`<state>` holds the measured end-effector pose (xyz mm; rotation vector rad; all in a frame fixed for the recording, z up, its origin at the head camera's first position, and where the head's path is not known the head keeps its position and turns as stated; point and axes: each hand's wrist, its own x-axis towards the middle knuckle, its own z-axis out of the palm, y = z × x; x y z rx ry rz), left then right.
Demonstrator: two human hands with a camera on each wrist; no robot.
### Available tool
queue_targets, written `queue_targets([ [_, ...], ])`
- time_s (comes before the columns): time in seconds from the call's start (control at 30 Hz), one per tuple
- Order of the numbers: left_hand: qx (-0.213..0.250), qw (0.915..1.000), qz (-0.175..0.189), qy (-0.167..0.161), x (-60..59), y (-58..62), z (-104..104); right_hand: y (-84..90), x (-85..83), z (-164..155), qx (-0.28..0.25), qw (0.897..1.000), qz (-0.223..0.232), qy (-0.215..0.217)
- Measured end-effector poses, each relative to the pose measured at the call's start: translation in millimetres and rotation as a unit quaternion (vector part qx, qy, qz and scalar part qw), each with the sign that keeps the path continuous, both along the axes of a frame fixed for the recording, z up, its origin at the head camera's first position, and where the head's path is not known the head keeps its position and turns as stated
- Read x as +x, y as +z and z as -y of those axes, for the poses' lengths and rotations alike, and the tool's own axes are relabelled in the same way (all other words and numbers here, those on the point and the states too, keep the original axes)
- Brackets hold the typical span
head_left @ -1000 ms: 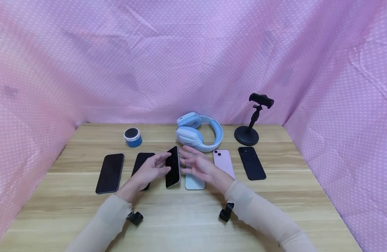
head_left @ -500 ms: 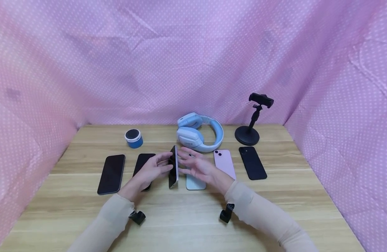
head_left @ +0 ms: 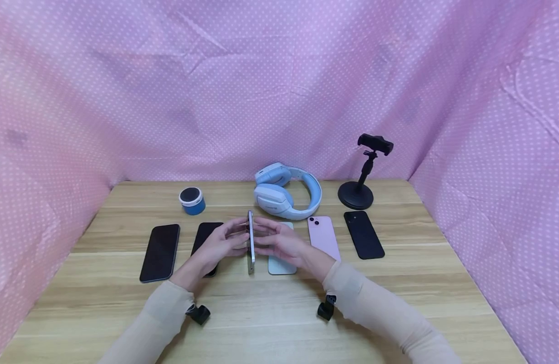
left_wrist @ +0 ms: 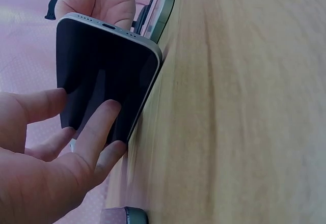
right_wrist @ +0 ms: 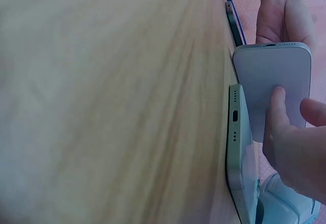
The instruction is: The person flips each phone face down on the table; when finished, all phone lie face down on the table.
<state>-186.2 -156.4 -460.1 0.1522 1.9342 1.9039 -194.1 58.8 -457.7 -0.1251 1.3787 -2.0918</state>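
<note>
A smartphone (head_left: 251, 240) stands on its long edge on the wooden table, between my two hands. Its dark screen (left_wrist: 109, 56) faces my left hand (head_left: 215, 246), whose fingertips and thumb touch the glass. From the other side my right hand (head_left: 284, 242) rests its fingertips against the pale silver back (right_wrist: 260, 74). Neither hand curls round the phone. Under my right hand lies a light blue phone (head_left: 281, 266), partly covered. A black phone (head_left: 202, 235) is partly hidden beneath my left hand.
Another black phone (head_left: 160, 253) lies at the left. To the right are a pink phone (head_left: 324, 237) and a black one (head_left: 364, 235). Behind stand a small blue speaker (head_left: 192, 201), white-and-blue headphones (head_left: 274, 198) and a black phone stand (head_left: 357, 194). Pink dotted cloth (head_left: 279, 91) surrounds the table.
The phone has turned from leaning, with its screen showing, to upright on its edge. My right hand's fingers have closed in against its back; the left hand stays at the screen.
</note>
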Motion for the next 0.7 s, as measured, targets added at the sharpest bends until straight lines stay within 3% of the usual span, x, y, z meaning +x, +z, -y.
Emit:
queue_targets([
  [0.3,0.014,0.9999,0.005,-0.001,0.5,-0.5,1.5,0.6,-0.2,3.6,0.052,0.998,-0.02,0.017],
  [0.7,0.052,0.9984,0.02,0.004,2.3,0.4,5.2,3.9,-4.6,7.3,0.081,0.996,-0.014,0.023],
])
